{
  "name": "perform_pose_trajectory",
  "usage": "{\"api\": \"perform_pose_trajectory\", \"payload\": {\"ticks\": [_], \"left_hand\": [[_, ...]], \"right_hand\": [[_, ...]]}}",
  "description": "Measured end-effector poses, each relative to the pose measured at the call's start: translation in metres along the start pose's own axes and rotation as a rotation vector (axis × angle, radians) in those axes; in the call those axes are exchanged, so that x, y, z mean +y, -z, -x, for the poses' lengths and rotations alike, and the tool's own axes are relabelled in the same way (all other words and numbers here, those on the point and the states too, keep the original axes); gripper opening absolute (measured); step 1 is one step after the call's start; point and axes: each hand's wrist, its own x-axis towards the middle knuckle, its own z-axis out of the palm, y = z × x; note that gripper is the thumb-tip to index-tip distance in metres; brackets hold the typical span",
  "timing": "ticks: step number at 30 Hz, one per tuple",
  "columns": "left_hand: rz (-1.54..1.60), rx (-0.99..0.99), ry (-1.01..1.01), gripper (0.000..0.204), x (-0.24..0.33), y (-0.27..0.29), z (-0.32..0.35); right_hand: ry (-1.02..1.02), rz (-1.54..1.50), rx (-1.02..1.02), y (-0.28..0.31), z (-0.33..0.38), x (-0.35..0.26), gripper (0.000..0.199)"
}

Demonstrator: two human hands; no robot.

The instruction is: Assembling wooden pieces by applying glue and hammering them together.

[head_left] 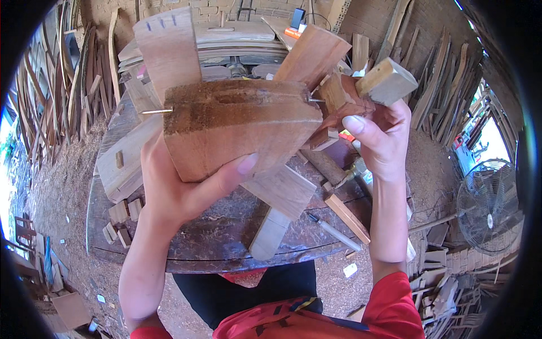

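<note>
My left hand (189, 195) grips a large brown wooden block (243, 133), thumb flat on its near face and the other fingers hidden behind it. A dark, rough slot is cut into the block's upper face. One nail (156, 111) juts from its left end and another nail (317, 100) from its right end. Raised to the right of the block, my right hand (381, 135) is closed on a reddish-brown wooden piece (345, 96), which has a pale squared wooden end (387, 82). Whether this piece touches the right nail I cannot tell.
Below lies a dark worktable (214, 231) with boards, small wood blocks (125, 214), a wooden stick (347, 217) and a slim tool with a pale blade (336, 231). A fan (489, 209) stands at right. Long timber strips (62, 79) lean against the walls; shavings cover the floor.
</note>
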Motion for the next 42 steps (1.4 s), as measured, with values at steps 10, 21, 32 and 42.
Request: {"api": "perform_pose_trajectory", "payload": {"ticks": [10,21,32,42], "left_hand": [[-0.002,-0.017,-0.002,0.050,0.002,0.001,0.000],[-0.009,-0.043,-0.045,0.050,0.002,0.002,-0.002],[0.045,-0.021,0.010,0.049,0.005,0.001,-0.001],[0.094,-0.023,0.321,0.047,0.013,0.005,0.001]], "right_hand": [[-0.094,-0.026,0.014,0.001,-0.001,-0.004,0.052],[-0.047,-0.034,-0.013,0.005,0.000,-0.007,0.054],[-0.063,-0.043,-0.009,-0.001,-0.002,-0.009,0.054],[-0.159,0.125,0.113,-0.013,-0.004,-0.007,0.045]]}}
